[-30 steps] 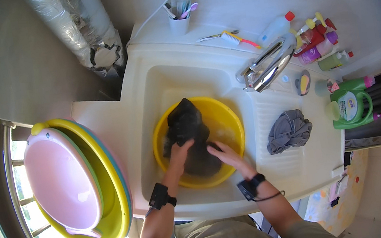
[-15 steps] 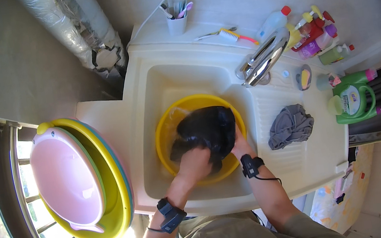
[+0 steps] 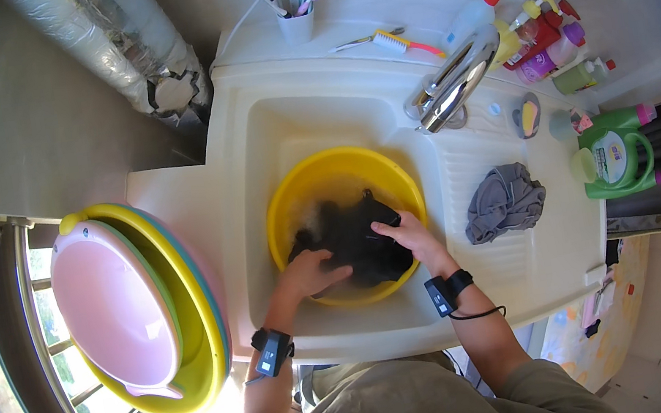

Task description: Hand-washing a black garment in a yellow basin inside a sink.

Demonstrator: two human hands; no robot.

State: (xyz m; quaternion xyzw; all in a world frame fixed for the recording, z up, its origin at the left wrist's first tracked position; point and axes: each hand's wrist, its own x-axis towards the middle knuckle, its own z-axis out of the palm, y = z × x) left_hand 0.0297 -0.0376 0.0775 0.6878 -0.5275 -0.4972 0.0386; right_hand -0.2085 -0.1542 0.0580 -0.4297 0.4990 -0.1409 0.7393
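Washing is apparently proceeding: black cloth [image 3: 353,241] is lying in the yellow basin [image 3: 336,159]; right hand [image 3: 412,237] is pinching its edge; left hand [image 3: 305,277] is spreading, seemingly needing a grip next.

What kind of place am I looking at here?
Probably a home laundry corner: a white sink has a ribbed, washboard-like panel beside it, a yellow basin in the sink holds wet dark cloth, and a green jug stands nearby.
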